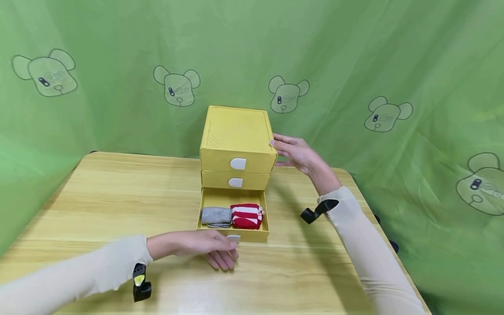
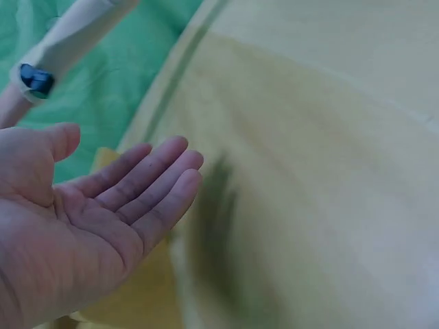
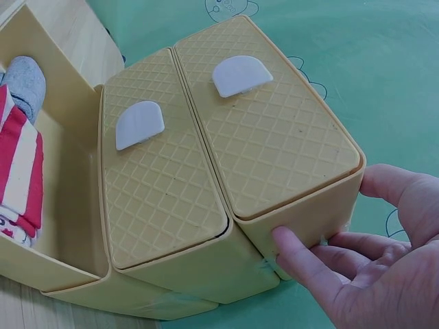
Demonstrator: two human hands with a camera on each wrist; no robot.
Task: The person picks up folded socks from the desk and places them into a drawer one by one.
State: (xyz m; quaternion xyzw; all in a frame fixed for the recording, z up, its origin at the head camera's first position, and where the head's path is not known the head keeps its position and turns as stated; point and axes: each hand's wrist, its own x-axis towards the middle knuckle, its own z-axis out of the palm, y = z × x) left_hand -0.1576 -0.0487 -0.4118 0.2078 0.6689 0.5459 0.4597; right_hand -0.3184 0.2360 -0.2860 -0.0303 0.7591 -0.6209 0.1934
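Note:
A yellow three-drawer unit (image 1: 240,129) stands at the back of the wooden table, with white tab handles. Its bottom drawer (image 1: 253,236) is pulled out; the upper two are closed. Inside lie a folded grey sock bundle (image 1: 216,215) and a red-and-white striped one (image 1: 246,216), side by side. My left hand (image 1: 206,246) is at the front of that drawer, close to its handle (image 1: 234,238), fingers loosely extended and holding nothing. My right hand (image 3: 384,260) rests against the unit's right side near the top, thumb on the top edge and fingers along the side wall.
The wooden table (image 1: 118,197) extends to both sides of the unit. Green curtain (image 1: 236,43) printed with bear faces hangs behind and around it. A black wrist camera (image 1: 319,211) sits on the right sleeve, another (image 1: 141,284) on the left.

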